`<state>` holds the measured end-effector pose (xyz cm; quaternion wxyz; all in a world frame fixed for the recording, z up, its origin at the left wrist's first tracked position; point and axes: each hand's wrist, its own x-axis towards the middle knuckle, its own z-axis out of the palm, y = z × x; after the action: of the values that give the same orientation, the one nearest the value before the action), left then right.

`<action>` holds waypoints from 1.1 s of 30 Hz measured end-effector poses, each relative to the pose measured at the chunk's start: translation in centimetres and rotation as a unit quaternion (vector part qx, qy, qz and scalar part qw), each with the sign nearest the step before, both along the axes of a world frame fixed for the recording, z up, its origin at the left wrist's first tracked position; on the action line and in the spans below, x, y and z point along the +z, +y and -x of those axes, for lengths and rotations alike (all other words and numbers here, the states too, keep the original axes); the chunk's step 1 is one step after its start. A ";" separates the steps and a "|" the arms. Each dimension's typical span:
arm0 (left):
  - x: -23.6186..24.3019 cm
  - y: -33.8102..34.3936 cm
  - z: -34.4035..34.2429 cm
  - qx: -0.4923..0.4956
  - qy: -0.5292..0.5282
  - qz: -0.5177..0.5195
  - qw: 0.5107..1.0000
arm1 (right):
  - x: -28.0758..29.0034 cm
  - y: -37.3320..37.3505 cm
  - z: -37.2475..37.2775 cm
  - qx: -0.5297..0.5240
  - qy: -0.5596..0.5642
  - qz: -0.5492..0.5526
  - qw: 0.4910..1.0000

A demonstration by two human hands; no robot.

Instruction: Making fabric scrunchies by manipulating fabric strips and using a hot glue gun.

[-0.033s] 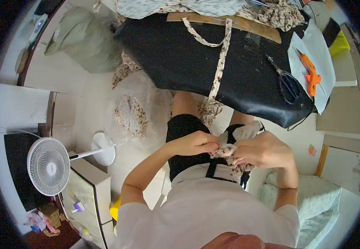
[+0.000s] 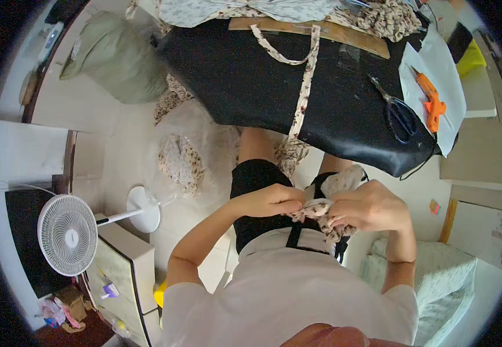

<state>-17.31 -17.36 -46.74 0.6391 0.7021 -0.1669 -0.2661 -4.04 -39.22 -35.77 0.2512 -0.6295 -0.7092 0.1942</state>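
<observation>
Over my lap, both hands grip one piece of gathered cream fabric (image 2: 317,207) with a dark floral print. My left hand (image 2: 271,200) pinches its left end between thumb and fingers. Close by on the right, my right hand (image 2: 371,207) has its fingers curled around the other part, and a bunched bit hangs below them. A pale cloth piece (image 2: 343,180) shows just beyond the right hand. Ahead, a long printed fabric strip (image 2: 304,95) runs over the black tabletop (image 2: 228,75) and drops off its near edge toward a bunched heap (image 2: 291,155) between my knees.
Scissors (image 2: 400,118) and an orange glue gun (image 2: 433,104) on a white sheet (image 2: 450,87) lie at the table's right. A wooden strip (image 2: 349,38) and ruffled fabric (image 2: 386,20) sit at the far edge. Left are a plastic bag (image 2: 216,141) of fabric and a fan (image 2: 67,234).
My right hand has shifted very slightly upward, and the fabric between my hands has turned a little. The whole view has moved slightly; my left hand keeps its pinch.
</observation>
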 end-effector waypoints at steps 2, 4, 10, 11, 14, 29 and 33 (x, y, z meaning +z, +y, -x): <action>-0.6 -0.4 0.2 0.060 -0.044 0.126 0.989 | -1.0 -0.8 -0.6 -0.041 0.016 -0.004 0.999; 0.9 -0.8 0.1 0.084 0.027 0.165 0.982 | -2.8 -1.7 -0.7 -0.102 0.098 -0.012 0.990; 2.5 -1.9 -0.1 0.230 -0.049 -0.101 0.967 | -3.8 -2.4 2.4 -0.302 0.191 -0.076 0.931; 2.3 -1.9 0.0 0.234 -0.054 -0.135 0.961 | -4.1 -2.6 3.3 -0.327 0.245 -0.063 0.911; 2.8 -2.4 -0.3 0.234 -0.117 -0.182 0.948 | -5.4 -1.2 5.3 -0.364 0.280 -0.029 0.888; 3.2 -2.4 -0.4 0.221 -0.171 -0.106 0.954 | -7.0 0.5 5.7 -0.407 0.178 -0.049 0.895; 3.2 -2.7 -0.7 0.209 -0.185 -0.152 0.948 | -7.1 0.6 5.9 -0.413 0.147 -0.054 0.897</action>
<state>-16.57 -20.02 -43.55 0.5242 0.8468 -0.0897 -0.0143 -9.94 -38.58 -42.86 0.4439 -0.8157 -0.3493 0.1252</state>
